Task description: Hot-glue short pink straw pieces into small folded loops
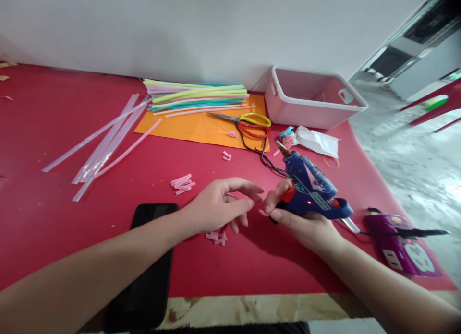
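Blue plastic glue gun (306,208) gripped by right hand (303,226), centre-right, metal nozzle (284,149) aimed away, presumably against burns; left hand (218,207) unclenched.

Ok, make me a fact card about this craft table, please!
Left hand: holding nothing visible, fingers curled
Right hand: gripping a blue glue gun, tiny pink piece by the fingertips
Glue gun light: glowing red
Orange sheet: under scissors and pipe cleaners
Cut pink pieces: small piles near the left hand
Black phone: partly under the left forearm
Back right: pink plastic bin
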`<state>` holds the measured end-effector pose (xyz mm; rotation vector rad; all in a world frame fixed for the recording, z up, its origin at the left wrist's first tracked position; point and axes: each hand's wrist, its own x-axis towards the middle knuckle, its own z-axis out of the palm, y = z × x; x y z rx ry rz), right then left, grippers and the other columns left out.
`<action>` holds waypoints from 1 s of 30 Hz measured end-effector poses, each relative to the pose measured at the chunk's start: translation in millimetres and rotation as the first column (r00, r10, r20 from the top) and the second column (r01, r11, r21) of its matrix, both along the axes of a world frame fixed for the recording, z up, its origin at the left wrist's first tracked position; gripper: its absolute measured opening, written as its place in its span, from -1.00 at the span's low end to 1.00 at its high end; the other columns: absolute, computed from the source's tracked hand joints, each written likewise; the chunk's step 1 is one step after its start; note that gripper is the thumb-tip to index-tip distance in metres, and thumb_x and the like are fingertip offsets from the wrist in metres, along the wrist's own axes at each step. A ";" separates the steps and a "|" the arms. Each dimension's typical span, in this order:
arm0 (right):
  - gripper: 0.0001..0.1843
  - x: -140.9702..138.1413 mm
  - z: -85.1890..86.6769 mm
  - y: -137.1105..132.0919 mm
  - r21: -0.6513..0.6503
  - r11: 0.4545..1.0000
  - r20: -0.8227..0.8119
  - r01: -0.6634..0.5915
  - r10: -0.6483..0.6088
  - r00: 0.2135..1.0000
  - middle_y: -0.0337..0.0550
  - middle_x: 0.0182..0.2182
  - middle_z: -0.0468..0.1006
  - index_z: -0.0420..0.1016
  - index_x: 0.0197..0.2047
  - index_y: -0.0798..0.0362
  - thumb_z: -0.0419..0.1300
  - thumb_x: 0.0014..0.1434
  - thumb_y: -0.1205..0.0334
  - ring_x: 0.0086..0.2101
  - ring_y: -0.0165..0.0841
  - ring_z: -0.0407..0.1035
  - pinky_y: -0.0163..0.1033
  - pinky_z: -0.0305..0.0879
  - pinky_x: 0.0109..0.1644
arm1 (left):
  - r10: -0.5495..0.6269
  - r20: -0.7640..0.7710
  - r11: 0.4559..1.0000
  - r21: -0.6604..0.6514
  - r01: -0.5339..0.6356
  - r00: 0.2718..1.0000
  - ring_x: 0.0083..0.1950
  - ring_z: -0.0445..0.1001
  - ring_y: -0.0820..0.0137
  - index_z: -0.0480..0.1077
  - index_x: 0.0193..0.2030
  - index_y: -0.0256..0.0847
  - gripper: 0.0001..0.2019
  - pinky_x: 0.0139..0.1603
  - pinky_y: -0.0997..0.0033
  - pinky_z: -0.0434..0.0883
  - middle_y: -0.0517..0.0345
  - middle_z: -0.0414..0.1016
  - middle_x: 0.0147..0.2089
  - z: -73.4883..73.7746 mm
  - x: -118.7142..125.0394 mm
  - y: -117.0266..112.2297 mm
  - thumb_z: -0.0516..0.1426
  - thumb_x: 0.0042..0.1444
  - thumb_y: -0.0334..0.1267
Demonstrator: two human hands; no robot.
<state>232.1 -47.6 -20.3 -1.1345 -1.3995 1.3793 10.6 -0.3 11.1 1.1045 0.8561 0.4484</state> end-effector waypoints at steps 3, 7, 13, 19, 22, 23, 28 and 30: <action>-0.82 -0.2 -1.6 0.3 -0.037 0.999 0.021 -0.005 0.006 1.000 -0.23 -0.29 0.56 0.48 -0.19 -0.08 0.31 0.21 0.05 -0.18 -0.31 0.49 -0.12 0.44 0.08 | -0.014 -0.019 0.994 0.112 0.016 1.000 -0.56 0.48 0.48 0.54 0.02 -0.25 -0.66 -0.65 0.61 0.39 0.17 0.53 -0.44 -5.2 -0.9 -3.4 0.30 0.11 -0.19; -0.79 -1.2 -1.5 1.4 -0.064 0.998 0.045 -0.013 0.016 0.999 -0.20 -0.30 0.56 0.53 -0.25 -0.06 0.28 0.22 -0.01 -0.16 -0.28 0.51 -0.12 0.45 0.09 | 0.040 -0.067 0.941 0.338 -0.015 0.997 -0.51 0.47 0.49 0.63 -0.06 -0.20 -0.66 -0.62 0.58 0.36 0.04 0.63 -0.27 -12.3 -1.2 -6.0 0.34 0.06 -0.09; -0.73 -2.2 -3.7 0.9 -0.068 0.994 0.060 0.083 -0.079 0.995 -0.19 -0.28 0.57 0.49 -0.17 -0.04 0.34 0.17 -0.01 -0.23 -0.32 0.47 -0.16 0.47 0.00 | 0.116 -0.065 0.895 0.441 -0.075 0.991 -0.42 0.53 0.43 0.65 -0.25 -0.21 -0.78 -0.51 0.54 0.36 0.07 0.66 -0.32 -12.2 1.5 -5.1 0.34 0.07 -0.11; -0.74 -4.4 0.0 1.9 -0.094 0.989 -0.005 0.117 -0.118 0.993 -0.23 -0.32 0.56 0.49 -0.23 -0.02 0.38 0.13 0.01 -0.30 -0.38 0.44 -0.25 0.45 -0.15 | 0.026 -0.077 0.949 0.316 -0.001 0.997 -0.66 0.35 0.61 0.57 -0.18 -0.21 -0.77 -0.67 0.59 0.26 0.16 0.64 -0.30 -6.7 0.8 -6.8 0.32 0.10 -0.11; -0.74 -4.7 -0.2 2.3 -0.098 0.989 -0.015 0.109 -0.111 0.994 -0.22 -0.30 0.57 0.51 -0.23 -0.02 0.38 0.13 0.01 -0.25 -0.36 0.48 -0.24 0.46 -0.10 | 0.045 -0.016 0.947 0.320 -0.038 0.999 -0.43 0.55 0.50 0.53 -0.19 -0.23 -0.78 -0.49 0.60 0.42 0.12 0.65 -0.24 -6.1 2.1 -6.3 0.36 0.04 -0.22; -0.73 -4.7 -0.8 2.2 -0.095 0.990 -0.016 0.103 -0.105 0.994 -0.22 -0.29 0.57 0.51 -0.22 -0.02 0.38 0.13 0.01 -0.24 -0.35 0.49 -0.23 0.47 -0.06 | 0.059 0.005 0.946 0.320 -0.057 0.998 -0.34 0.59 0.47 0.53 -0.21 -0.24 -0.78 -0.41 0.59 0.45 0.11 0.65 -0.24 -6.8 2.8 -6.0 0.37 0.02 -0.24; -0.73 -5.3 -4.6 1.2 -0.090 0.991 -0.001 0.103 -0.104 0.995 -0.21 -0.27 0.60 0.46 -0.14 -0.03 0.36 0.16 0.05 -0.21 -0.35 0.50 -0.22 0.46 0.00 | 0.101 0.036 0.951 0.292 -0.107 0.994 -0.24 0.62 0.40 0.58 -0.22 -0.26 -0.80 -0.22 0.50 0.50 0.07 0.68 -0.25 -12.9 4.2 -4.1 0.36 0.06 -0.20; -0.74 -6.2 -3.9 1.4 -0.074 0.990 0.021 0.119 -0.118 0.993 -0.21 -0.27 0.60 0.46 -0.15 -0.03 0.36 0.16 0.07 -0.21 -0.35 0.49 -0.21 0.45 0.01 | 0.119 0.027 0.945 0.303 -0.122 0.992 -0.25 0.62 0.39 0.61 -0.24 -0.26 -0.81 -0.20 0.48 0.50 0.07 0.69 -0.26 -13.2 4.2 -3.3 0.36 0.06 -0.20</action>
